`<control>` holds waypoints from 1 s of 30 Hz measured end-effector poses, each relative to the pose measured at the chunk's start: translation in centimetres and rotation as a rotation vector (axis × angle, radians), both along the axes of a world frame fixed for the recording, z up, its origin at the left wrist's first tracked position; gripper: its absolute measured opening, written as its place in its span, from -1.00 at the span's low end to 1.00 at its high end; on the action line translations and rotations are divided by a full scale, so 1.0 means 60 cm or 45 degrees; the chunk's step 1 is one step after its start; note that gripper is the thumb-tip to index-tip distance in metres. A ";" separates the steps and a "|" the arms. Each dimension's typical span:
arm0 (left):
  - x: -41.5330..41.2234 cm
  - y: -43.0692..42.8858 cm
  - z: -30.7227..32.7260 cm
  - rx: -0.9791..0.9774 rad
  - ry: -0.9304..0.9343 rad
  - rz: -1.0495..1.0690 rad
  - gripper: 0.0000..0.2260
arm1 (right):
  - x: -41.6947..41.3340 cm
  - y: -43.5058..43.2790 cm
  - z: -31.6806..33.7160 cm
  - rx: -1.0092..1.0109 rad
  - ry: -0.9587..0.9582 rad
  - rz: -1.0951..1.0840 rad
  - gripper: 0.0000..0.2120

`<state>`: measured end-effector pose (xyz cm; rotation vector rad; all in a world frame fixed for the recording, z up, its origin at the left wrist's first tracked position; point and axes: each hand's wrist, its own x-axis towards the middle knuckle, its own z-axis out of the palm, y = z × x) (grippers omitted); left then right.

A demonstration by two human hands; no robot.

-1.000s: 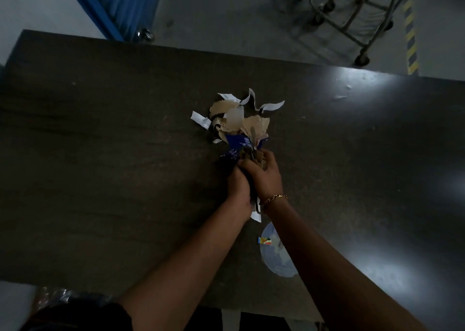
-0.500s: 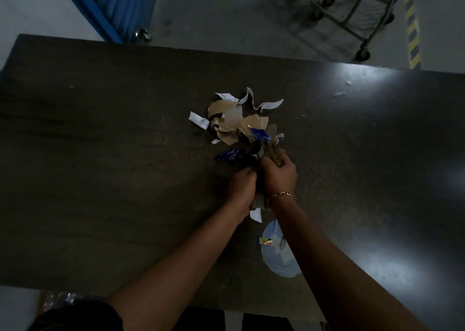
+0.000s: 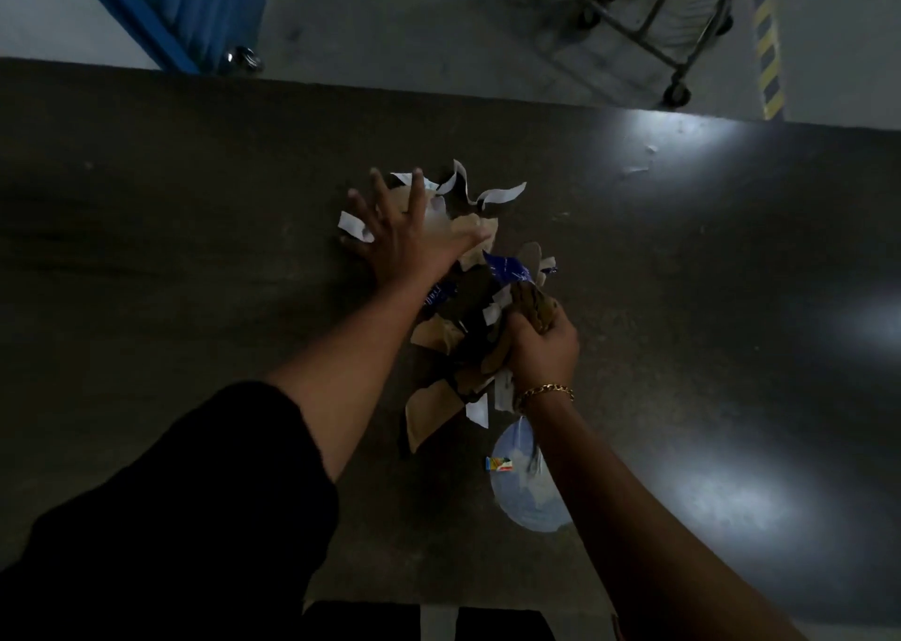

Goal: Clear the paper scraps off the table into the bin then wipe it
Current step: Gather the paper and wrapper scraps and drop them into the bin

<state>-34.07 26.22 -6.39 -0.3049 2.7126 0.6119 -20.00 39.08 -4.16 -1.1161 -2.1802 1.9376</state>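
Note:
A heap of torn paper scraps, white, tan and blue, lies in the middle of the dark table. My left hand is spread flat, fingers apart, over the far left part of the heap. My right hand, with a gold bracelet at the wrist, is closed around a bunch of scraps that hangs down toward me. A pale blue round piece and a small coloured scrap lie on the table near my right forearm. No bin is in view.
A few tiny white flecks lie at the table's far right in a bright glare patch. Beyond the far edge stand a wheeled metal cart and a blue panel on a castor. Yellow-black floor tape runs at right.
My left hand has left the right hand's side and reached forward, opening over the far part of the heap. My right hand has kept its bunch and shifted right.

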 end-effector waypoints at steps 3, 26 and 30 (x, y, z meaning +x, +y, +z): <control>-0.009 0.004 -0.013 -0.046 -0.163 -0.097 -0.03 | 0.009 0.001 -0.004 -0.001 0.017 0.012 -0.82; 0.204 0.052 0.035 0.965 -0.216 0.459 -0.69 | -0.007 -0.057 0.016 -0.491 -0.158 -0.053 -0.85; 0.218 0.060 0.052 1.380 -0.432 0.723 -0.64 | -0.021 -0.050 0.025 -0.626 -0.118 -0.063 -0.74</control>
